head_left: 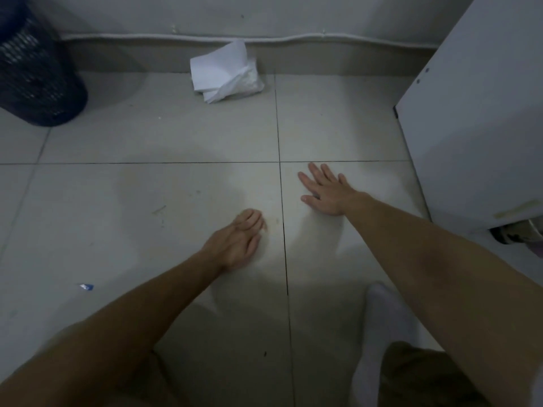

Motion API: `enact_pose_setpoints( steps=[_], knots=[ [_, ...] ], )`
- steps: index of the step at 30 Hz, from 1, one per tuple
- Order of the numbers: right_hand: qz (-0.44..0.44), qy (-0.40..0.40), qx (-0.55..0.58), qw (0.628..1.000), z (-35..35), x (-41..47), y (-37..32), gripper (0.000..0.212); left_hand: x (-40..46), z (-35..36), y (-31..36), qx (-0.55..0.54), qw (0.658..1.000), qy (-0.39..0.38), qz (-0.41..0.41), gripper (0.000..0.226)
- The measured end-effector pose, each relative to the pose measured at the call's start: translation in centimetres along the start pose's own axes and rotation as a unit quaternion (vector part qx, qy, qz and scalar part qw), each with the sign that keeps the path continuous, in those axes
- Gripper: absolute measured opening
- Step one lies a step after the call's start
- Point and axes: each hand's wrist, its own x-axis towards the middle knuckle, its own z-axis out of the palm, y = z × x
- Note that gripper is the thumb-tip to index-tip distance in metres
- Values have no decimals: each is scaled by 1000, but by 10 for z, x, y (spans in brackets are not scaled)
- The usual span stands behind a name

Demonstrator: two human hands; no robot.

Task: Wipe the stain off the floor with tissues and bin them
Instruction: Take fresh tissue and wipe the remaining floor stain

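Observation:
A pack of white tissues (pixel 224 73) lies on the tiled floor against the skirting at the far wall. A dark mesh bin (pixel 35 74) stands in the far left corner. My right hand (pixel 324 190) lies flat on the floor with its fingers spread, just right of a grout line. My left hand (pixel 239 240) rests low over the floor left of that line, fingers loosely bent, holding nothing. A faint brownish mark (pixel 276 221) shows on the tile by my left fingertips, and faint scuff marks (pixel 160 210) lie further left.
A white cabinet (pixel 476 118) stands at the right, close to my right arm. My foot in a white sock (pixel 382 327) is at the lower right. A small blue scrap (pixel 86 287) lies on the floor at the left.

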Motion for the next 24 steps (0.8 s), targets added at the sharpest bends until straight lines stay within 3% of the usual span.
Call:
enact_pose_setpoints(
  steps=[3, 9, 14, 18, 24],
  knots=[
    [2, -1, -3, 1000, 1, 1, -2, 66, 18, 6, 18, -34, 999, 4, -34, 58],
    [-1, 28, 5, 1000, 7, 1, -1, 66, 4, 27, 65, -67, 995, -37, 57, 62],
    [-21, 125, 30, 991, 13, 11, -28, 63, 35, 28, 56, -42, 998, -36, 17, 79],
    [12, 169, 39, 985, 28, 19, -34, 60, 36, 26, 38, -35, 998, -45, -16, 64],
    [20, 200, 33, 979, 33, 19, -35, 59, -7, 39, 60, -44, 996, -45, 71, 68]
  ],
)
